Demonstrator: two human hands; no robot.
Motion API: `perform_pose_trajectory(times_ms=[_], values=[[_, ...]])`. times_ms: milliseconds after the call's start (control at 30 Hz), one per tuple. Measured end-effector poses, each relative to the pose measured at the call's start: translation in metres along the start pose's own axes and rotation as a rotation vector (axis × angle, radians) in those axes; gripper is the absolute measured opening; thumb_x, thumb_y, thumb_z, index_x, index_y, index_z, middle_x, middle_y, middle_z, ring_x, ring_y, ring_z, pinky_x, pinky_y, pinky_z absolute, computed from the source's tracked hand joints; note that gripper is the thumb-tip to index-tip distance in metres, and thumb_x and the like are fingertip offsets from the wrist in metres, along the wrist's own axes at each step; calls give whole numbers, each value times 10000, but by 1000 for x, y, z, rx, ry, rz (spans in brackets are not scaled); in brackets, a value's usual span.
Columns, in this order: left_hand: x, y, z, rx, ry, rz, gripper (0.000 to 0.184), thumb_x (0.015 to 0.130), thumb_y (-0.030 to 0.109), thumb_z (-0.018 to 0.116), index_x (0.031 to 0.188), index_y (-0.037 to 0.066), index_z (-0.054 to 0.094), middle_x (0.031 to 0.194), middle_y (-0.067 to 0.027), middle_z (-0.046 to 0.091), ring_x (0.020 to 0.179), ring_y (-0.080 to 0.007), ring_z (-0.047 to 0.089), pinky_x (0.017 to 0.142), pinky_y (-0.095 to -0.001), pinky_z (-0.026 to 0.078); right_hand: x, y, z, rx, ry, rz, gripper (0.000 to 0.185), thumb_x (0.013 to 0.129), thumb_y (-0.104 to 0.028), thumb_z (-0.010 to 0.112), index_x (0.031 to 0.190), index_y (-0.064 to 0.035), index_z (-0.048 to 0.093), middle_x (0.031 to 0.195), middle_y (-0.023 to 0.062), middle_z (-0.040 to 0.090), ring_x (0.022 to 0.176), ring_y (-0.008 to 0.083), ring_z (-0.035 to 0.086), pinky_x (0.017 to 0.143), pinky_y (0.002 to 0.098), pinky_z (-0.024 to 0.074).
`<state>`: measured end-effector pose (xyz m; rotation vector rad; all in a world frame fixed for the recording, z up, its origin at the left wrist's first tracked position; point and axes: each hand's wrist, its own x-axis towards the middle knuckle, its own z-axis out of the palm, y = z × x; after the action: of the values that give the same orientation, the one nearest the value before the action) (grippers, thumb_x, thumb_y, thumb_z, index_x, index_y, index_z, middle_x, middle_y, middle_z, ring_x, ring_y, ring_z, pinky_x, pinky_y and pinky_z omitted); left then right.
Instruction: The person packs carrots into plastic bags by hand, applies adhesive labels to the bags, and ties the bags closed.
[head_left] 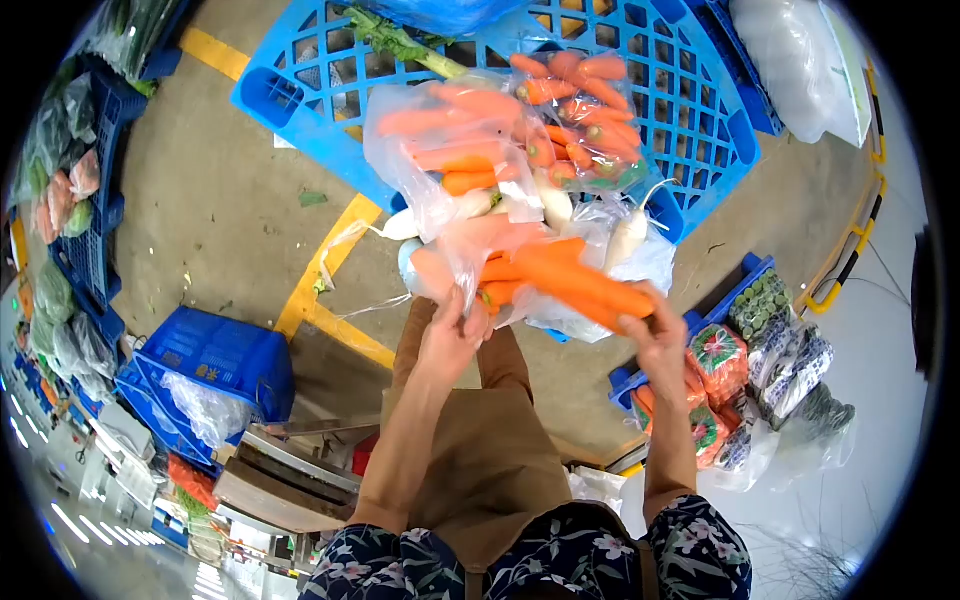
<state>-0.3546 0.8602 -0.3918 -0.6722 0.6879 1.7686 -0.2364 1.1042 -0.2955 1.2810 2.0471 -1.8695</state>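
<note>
The person's right hand (655, 330) is closed around the thick ends of a few loose carrots (580, 285), holding them out across the body, while the left hand (458, 325) pinches a thin, clear plastic bag (468, 250) with more orange showing at it; whether the held carrots' far ends are inside the bag, I cannot tell. From where I stand, the carrots could slide apart and drop, since the right hand has them only by one end and they look smooth. The flimsy film could also tear or slip from the left fingers if a carrot tip catches it. The held carrots are bright orange, long and tapering, a little blurred. They lie in the air above white radishes (628, 240), which could get knocked. Just beyond, a bulging bag of carrots (450, 130) sits beside another bag of smaller-looking carrots (600, 120), over a blue lattice pallet (715, 155). Farther left, a blue crate (215, 350) stands on the floor (235, 165).
</note>
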Motion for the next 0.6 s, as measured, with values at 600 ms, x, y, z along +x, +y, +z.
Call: perform_pose_trajectory(times_ms=[600], values=[[-27, -9, 0, 111, 95, -56, 315, 1005, 350, 300, 912, 111, 482, 534, 30, 348, 502, -122, 328, 566, -279, 309, 278, 127, 96, -390, -48, -356, 130, 749, 36, 492, 838, 7, 582, 763, 193, 577, 685, 322, 579, 595, 390, 448]])
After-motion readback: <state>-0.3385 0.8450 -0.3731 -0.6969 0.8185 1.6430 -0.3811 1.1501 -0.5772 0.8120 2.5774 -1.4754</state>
